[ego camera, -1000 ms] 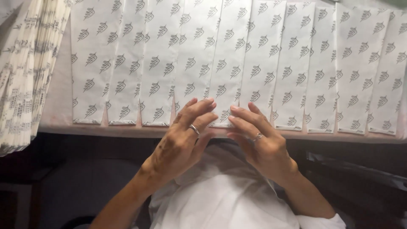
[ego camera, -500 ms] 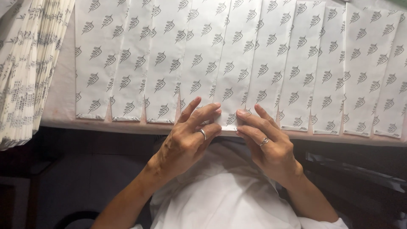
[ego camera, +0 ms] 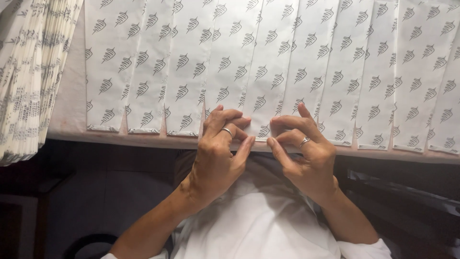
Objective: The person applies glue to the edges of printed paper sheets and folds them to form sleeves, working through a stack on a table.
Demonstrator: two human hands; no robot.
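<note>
The pale pink worktop (ego camera: 67,110) is almost fully covered by a row of overlapping white paper bags printed with a grey leaf pattern (ego camera: 345,72), lying flat edge to edge. Bare worktop shows only in a narrow strip along the near edge and in a band at the left. That band is bounded by a tall fanned stack of printed white paper bags (ego camera: 28,81), which blocks passage further left. Both hands (ego camera: 215,153) (ego camera: 306,153) occupy the near edge at centre.

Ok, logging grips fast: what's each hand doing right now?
Left hand: fingers curled, pinching the bottom edge of a printed paper bag.
Right hand: fingers curled, pinching the same edge.
</note>
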